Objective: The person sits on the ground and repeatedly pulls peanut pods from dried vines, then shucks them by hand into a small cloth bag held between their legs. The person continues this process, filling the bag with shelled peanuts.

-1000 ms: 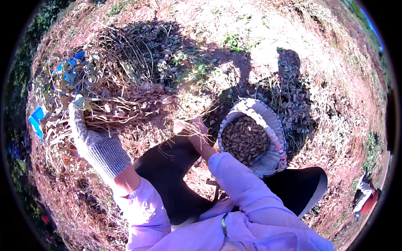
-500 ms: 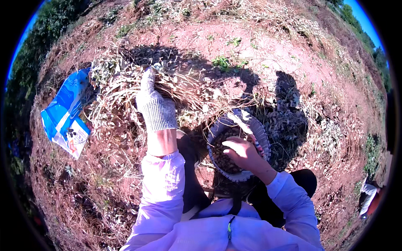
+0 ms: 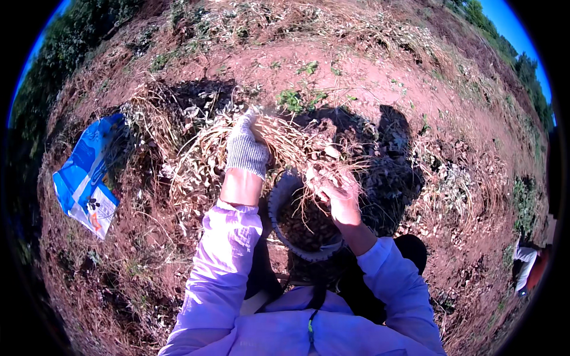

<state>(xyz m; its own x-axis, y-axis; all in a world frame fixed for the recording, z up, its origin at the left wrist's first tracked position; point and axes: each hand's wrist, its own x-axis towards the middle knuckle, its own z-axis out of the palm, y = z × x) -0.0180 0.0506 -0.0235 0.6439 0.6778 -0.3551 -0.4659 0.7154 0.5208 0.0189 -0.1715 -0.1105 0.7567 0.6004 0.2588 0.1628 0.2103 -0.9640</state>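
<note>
My left hand (image 3: 246, 145), in a grey knitted glove, is closed round the stems of a bunch of dried peanut plants (image 3: 286, 139). The root end of the bunch points right, above a pale basket (image 3: 275, 209) between my legs. At those roots is my bare right hand (image 3: 338, 193), its fingers bent and pressed in among the strands. Whether a single pod is between those fingers is hard to make out. Many brown peanuts (image 3: 301, 230) lie in the basket, partly in shadow and partly behind hanging roots.
A blue and white plastic bag (image 3: 86, 160) lies on the left. Heaps of dried plants (image 3: 157, 113) spread beside and beyond my left hand. More dry stalks (image 3: 454, 184) cover the reddish soil at right. Part of a person (image 3: 525, 270) shows at the far right edge.
My right hand has risen from inside the basket to the root end of the bunch. My left hand has swung the bunch rightward, nearer the basket.
</note>
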